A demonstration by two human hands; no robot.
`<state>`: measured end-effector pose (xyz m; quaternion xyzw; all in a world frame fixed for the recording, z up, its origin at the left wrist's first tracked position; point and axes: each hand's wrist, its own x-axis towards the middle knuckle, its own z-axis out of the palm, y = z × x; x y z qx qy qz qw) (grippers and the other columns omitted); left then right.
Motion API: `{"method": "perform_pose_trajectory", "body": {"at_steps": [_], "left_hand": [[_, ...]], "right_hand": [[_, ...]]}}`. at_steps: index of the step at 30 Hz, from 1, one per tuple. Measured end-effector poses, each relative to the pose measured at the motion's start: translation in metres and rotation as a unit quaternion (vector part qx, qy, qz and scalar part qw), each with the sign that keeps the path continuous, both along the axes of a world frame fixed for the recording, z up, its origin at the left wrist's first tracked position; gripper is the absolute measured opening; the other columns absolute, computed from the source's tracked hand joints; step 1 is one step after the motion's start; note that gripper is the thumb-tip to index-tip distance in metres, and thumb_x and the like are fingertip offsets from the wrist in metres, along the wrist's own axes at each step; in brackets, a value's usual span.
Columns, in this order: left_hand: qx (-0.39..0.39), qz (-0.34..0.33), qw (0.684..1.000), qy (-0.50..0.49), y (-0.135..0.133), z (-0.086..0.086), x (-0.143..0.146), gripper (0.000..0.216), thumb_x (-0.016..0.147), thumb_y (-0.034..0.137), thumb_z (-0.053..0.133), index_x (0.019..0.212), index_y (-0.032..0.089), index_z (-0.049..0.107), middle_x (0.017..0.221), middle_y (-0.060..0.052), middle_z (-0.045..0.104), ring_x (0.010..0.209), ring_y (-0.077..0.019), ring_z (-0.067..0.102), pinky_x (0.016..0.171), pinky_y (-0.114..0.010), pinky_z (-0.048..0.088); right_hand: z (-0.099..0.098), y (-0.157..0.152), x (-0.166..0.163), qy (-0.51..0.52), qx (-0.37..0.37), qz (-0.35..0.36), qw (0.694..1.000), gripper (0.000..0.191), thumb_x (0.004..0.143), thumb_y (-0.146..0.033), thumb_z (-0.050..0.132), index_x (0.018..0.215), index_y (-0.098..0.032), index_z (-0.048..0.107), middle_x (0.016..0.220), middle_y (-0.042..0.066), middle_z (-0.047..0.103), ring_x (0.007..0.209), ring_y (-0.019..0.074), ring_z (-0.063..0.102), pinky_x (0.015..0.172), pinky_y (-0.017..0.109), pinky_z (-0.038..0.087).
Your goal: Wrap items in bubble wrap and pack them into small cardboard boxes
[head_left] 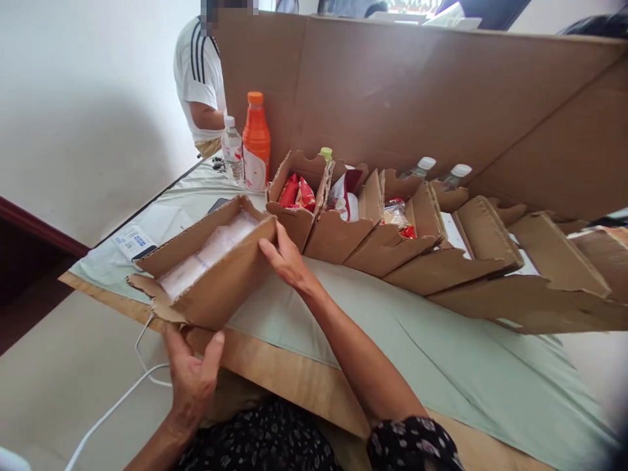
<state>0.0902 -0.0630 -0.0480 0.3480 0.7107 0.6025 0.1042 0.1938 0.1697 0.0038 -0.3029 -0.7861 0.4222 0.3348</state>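
A long, narrow cardboard box [230, 275] with an open top is tilted between my two hands near the table's left end. Inside lies something in pale, translucent plastic wrapping [206, 255]; its kind I cannot make out. My left hand [191, 373] supports the box's near end from below, thumb apart and fingertips hidden under the cardboard. At the far right corner my right hand [284, 258] grips the box, thumb along its side and the other fingers partly hidden behind. Just beyond that hand stands another cardboard box [292, 222] holding red packets [297, 191].
Several similar cardboard bins [338, 239] run rightward in a row before a tall cardboard panel [392, 91]. An orange bottle [256, 144] and a water bottle [232, 150] stand at the back left. A white cable [118, 399] hangs by the table edge. A person [199, 78] is behind.
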Motion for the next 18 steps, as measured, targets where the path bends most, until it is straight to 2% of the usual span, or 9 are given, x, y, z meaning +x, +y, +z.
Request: {"method": "perform_pose_trajectory", "body": {"at_steps": [2,4,7,10,13,16,18], "left_hand": [[-0.009,0.002,1.000,0.008,0.002,-0.005,0.003,0.086,0.086,0.036,0.074,0.160,0.029,0.030,0.162,-0.014,0.036,0.150,-0.0357,0.040,0.122,-0.056,0.039],[-0.005,0.003,1.000,0.003,0.009,-0.008,0.007,0.092,0.087,0.036,0.072,0.164,0.030,0.021,0.168,-0.014,0.026,0.155,-0.0365,0.030,0.123,-0.058,0.037],[0.012,-0.003,1.000,-0.010,0.023,-0.009,0.014,0.094,0.089,0.035,0.070,0.165,0.030,0.016,0.171,-0.014,0.020,0.158,-0.0359,0.024,0.125,-0.058,0.034],[0.020,-0.033,0.999,-0.008,0.037,-0.012,0.020,0.095,0.089,0.033,0.069,0.166,0.032,0.013,0.174,-0.013,0.011,0.161,-0.0359,0.019,0.124,-0.056,0.037],[0.018,-0.043,0.999,0.021,0.052,-0.018,0.021,0.097,0.088,0.030,0.070,0.166,0.033,0.013,0.176,-0.012,0.003,0.162,-0.0372,0.011,0.124,-0.057,0.035],[0.007,-0.034,0.998,0.057,0.074,-0.022,0.011,0.096,0.087,0.027,0.070,0.166,0.030,0.016,0.175,-0.015,0.007,0.161,-0.0376,0.017,0.125,-0.060,0.031],[0.003,-0.034,0.997,0.074,0.094,-0.022,0.001,0.093,0.086,0.026,0.069,0.165,0.028,0.020,0.173,-0.018,0.013,0.160,-0.0365,0.021,0.123,-0.059,0.034]], "right_hand": [[0.000,0.014,-0.024,-0.027,0.019,-0.004,0.999,0.070,0.100,-0.049,0.048,0.161,-0.017,0.032,0.165,0.013,0.042,0.153,0.0276,0.040,0.128,0.048,0.029],[-0.005,0.017,-0.035,-0.043,0.033,-0.019,0.998,0.074,0.100,-0.048,0.048,0.163,-0.013,0.028,0.168,0.016,0.036,0.157,0.0284,0.033,0.130,0.048,0.024],[-0.025,0.010,-0.032,-0.045,0.046,-0.027,0.998,0.077,0.101,-0.048,0.048,0.164,-0.011,0.023,0.171,0.018,0.028,0.160,0.0284,0.025,0.132,0.049,0.019],[-0.052,-0.001,-0.023,-0.058,0.026,0.009,0.998,0.075,0.102,-0.047,0.047,0.164,-0.012,0.024,0.172,0.018,0.024,0.161,0.0282,0.021,0.132,0.050,0.019],[-0.077,-0.010,-0.019,-0.063,0.005,0.038,0.997,0.067,0.103,-0.044,0.044,0.160,-0.010,0.035,0.167,0.021,0.035,0.157,0.0292,0.033,0.130,0.050,0.027],[-0.096,-0.018,-0.017,-0.044,-0.002,0.012,0.999,0.056,0.103,-0.041,0.043,0.152,-0.014,0.047,0.157,0.019,0.052,0.147,0.0284,0.048,0.126,0.049,0.035],[-0.103,-0.021,-0.016,-0.025,-0.006,-0.006,1.000,0.052,0.103,-0.040,0.045,0.149,-0.016,0.051,0.152,0.018,0.057,0.143,0.0276,0.052,0.123,0.048,0.039]]}}
